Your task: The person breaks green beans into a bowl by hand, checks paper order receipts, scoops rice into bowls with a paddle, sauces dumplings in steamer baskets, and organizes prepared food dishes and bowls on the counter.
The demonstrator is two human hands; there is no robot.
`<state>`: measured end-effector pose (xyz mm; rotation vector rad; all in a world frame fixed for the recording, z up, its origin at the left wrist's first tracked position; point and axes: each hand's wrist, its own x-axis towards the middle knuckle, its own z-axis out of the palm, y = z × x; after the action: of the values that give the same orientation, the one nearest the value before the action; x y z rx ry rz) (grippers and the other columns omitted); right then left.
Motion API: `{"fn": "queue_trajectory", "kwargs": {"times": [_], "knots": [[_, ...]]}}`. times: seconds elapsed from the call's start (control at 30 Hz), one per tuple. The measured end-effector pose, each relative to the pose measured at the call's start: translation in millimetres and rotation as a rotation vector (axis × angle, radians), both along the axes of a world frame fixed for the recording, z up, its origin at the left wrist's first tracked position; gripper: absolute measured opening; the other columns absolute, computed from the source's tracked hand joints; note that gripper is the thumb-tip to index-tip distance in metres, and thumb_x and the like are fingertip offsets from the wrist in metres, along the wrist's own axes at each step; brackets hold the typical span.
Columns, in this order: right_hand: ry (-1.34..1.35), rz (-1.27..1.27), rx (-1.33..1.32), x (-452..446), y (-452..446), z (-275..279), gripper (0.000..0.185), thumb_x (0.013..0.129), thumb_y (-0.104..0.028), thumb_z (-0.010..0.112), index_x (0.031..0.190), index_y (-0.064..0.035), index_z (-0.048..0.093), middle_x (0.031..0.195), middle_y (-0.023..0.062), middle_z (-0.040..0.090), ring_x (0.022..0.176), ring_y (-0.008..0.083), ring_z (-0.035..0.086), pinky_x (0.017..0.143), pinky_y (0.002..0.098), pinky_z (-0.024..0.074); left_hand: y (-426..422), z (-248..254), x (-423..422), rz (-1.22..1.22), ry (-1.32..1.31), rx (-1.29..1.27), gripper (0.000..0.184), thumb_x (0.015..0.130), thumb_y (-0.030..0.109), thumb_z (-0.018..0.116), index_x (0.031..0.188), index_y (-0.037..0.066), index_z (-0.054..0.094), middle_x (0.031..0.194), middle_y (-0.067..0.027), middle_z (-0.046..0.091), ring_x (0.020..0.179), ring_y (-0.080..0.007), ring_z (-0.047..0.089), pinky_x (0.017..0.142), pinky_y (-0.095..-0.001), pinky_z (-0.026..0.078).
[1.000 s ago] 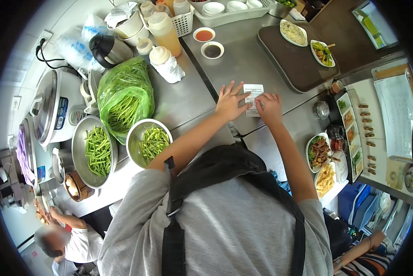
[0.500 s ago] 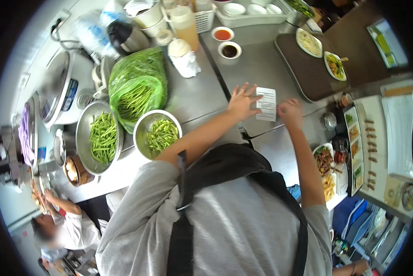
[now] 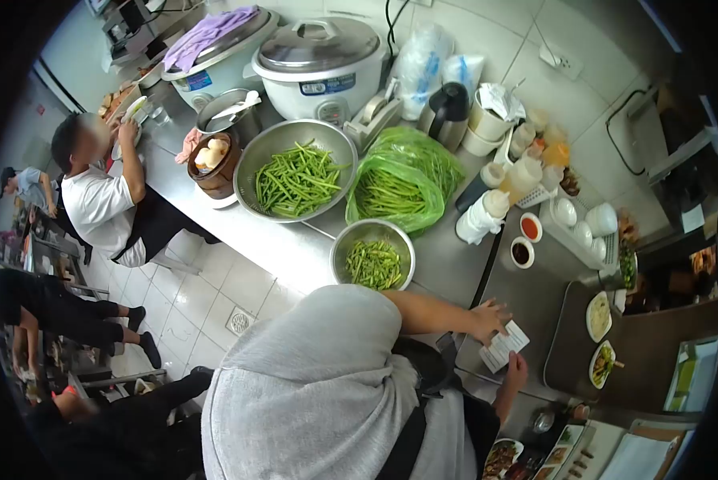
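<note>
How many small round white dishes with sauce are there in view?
2, both on the grey steel counter: the red-sauce dish, and the dark-sauce dish beside it, nearer the person's left hand. No third is visible.

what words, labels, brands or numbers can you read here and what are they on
None can be read.
Slip by the left hand: printed lines, too small.
Cooker with bare lid: blue label, too small.
Cooker under purple cloth: blue label, too small.
Clear bags: blue print, blurred.
</note>
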<state>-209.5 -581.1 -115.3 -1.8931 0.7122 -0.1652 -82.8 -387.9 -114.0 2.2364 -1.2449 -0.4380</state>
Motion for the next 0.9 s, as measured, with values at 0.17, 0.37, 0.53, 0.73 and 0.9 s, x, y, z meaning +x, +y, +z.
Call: {"fn": "queue_trajectory", "kwargs": {"times": [0.17,0.37,0.53,0.73,0.9], "knots": [[-0.451,-0.065,0.519,7.4,15.4,11.6,0.038,0.088,-0.011,0.060,0.120,0.0002,0.045,0.107,0.0115,0.058,0.095,0.0183,0.057,0.082,0.0337,0.0487,-29.6,-8.4,9.3,-0.039,0.892,-0.699,0.034,0.078,0.015,0.065,0.112,0.018,0.066,0.119,-0.0113,0.059,0.114,-0.0312,0.053,0.099,-0.0495,0.038],[-0.496,-0.317,0.554,3.4,35.5,57.1,0.037,0.088,-0.018,0.063,0.120,-0.0075,0.046,0.101,0.0065,0.059,0.084,0.0120,0.057,0.072,0.0284,0.0495,-44.5,160.8,87.1,-0.149,-0.116,-0.178,0.028,0.086,0.010,0.045,0.108,0.016,0.061,0.098,-0.0150,0.065,0.087,-0.0319,0.064,0.078,-0.0444,0.049],[-0.503,-0.207,0.363,-21.3,32.9,-29.6,0.026,0.090,-0.012,0.058,0.114,-0.0061,0.050,0.083,0.0049,0.061,0.068,0.0113,0.056,0.061,0.0247,0.0476,-35.6,426.3,148.3,0.060,-0.591,-0.712,0.045,0.078,-0.003,0.049,0.119,0.014,0.054,0.099,-0.0139,0.063,0.085,-0.0303,0.060,0.075,-0.0387,0.048],[-0.540,-0.242,0.205,-25.9,50.8,-32.0,0.017,0.091,-0.005,0.054,0.107,-0.0026,0.053,0.077,0.0048,0.059,0.063,0.0094,0.054,0.059,0.0228,0.0461,-4.3,527.6,250.8,0.520,-0.724,-0.873,0.043,0.082,0.018,0.057,0.123,0.019,0.048,0.090,-0.0190,0.066,0.086,-0.0391,0.062,0.076,-0.0477,0.047],[-0.540,-0.254,0.209,-23.9,48.9,-34.8,0.013,0.092,-0.006,0.053,0.105,-0.0027,0.054,0.075,0.0038,0.059,0.061,0.0085,0.053,0.058,0.0228,0.0459,6.1,534.4,253.0,0.457,-0.745,-0.891,0.044,0.081,0.018,0.052,0.124,0.012,0.046,0.096,-0.0222,0.064,0.093,-0.0396,0.061,0.083,-0.0466,0.046]]}}
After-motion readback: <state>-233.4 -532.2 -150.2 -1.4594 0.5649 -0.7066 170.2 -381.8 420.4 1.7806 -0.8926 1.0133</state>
